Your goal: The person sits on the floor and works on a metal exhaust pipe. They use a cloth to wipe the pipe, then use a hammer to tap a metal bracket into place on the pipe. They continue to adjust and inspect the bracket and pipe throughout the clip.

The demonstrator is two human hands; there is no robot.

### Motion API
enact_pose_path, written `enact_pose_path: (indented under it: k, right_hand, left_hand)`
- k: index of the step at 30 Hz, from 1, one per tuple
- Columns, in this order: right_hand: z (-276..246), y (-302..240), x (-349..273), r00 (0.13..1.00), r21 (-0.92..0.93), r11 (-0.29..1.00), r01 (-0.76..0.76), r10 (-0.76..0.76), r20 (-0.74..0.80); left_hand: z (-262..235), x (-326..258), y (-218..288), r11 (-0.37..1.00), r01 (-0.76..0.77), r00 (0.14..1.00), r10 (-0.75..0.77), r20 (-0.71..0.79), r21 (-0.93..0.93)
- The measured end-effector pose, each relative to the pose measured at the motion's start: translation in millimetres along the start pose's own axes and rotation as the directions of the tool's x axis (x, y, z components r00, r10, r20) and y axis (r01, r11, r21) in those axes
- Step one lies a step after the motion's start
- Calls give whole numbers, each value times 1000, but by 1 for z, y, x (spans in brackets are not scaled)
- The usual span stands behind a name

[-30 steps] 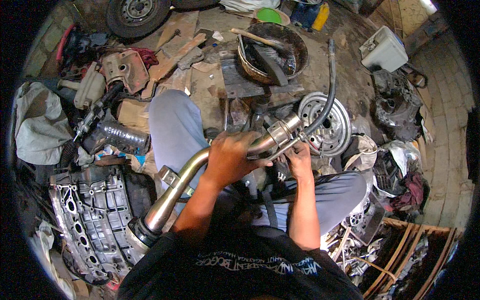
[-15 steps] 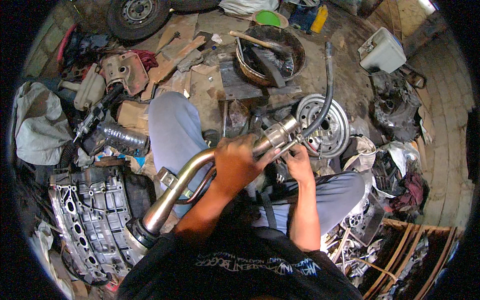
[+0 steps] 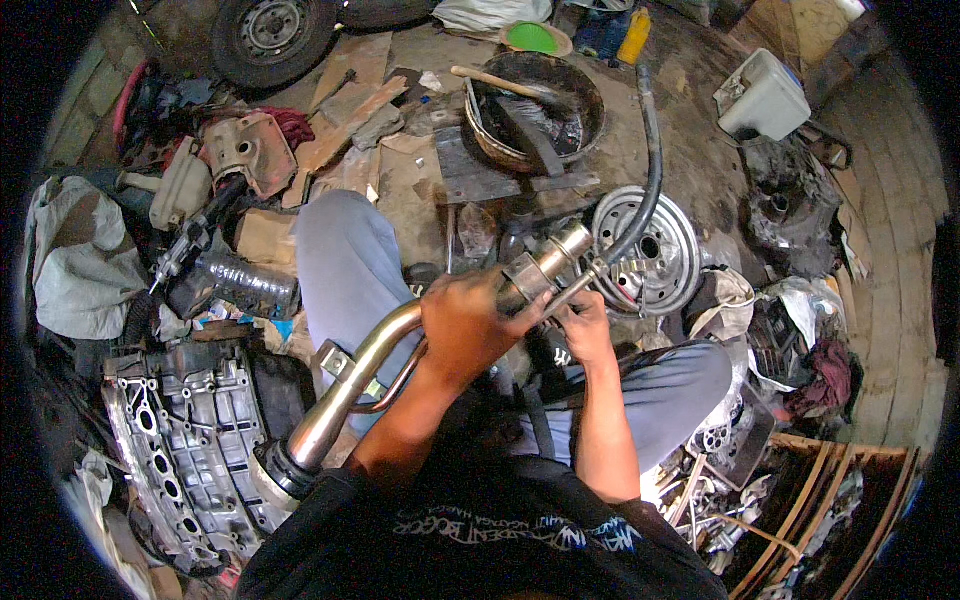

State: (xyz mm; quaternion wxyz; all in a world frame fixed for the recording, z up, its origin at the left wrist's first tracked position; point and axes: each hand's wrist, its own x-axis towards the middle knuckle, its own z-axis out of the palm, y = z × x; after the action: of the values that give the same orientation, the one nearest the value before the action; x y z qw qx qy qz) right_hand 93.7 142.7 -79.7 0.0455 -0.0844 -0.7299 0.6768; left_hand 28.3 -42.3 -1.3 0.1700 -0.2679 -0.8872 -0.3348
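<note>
A bent, shiny metal pipe (image 3: 335,405) slants across my lap. It looks like a fuel filler neck, with a wide dark-rimmed mouth at lower left. My left hand (image 3: 463,328) is wrapped round its upper part, just below a metal collar (image 3: 526,279). Beside the pipe runs a thin metal tube (image 3: 574,284), and a black rubber hose (image 3: 648,190) curves up and away from its end. My right hand (image 3: 588,330) is closed just under the thin tube, fingertips pinched together; what they hold is hidden.
A black basin (image 3: 590,135) with a wooden-handled tool stands ahead. A silver wheel rim (image 3: 680,240) lies beyond my right hand. At left sit an engine block (image 3: 215,420) and a clear plastic bottle (image 3: 255,281). Loose metal parts (image 3: 715,505) crowd the lower right.
The metal collar sits closer to my left hand, and more of the pipe's bare upper end shows. The hose's far end has shifted slightly left and up. Both hands keep their hold.
</note>
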Motion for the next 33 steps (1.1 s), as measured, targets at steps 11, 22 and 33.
enact_pose_path:
  k: [11, 22, 33]
  right_hand:
    - [-16, -25, -2, 977, -214, 976, -50, 92, 193]
    - [-16, -28, -8, 981, -162, 981, 109, -79, 177]
    - [-25, -4, -9, 981, -200, 977, -78, 111, 160]
  left_hand:
    - [2, -1, -4, 1000, -23, 999, 22, -30, -7]
    - [-1, 0, 3, 999, -43, 999, 43, -22, -4]
    - [9, -4, 0, 999, -22, 1000, 23, -7, 26]
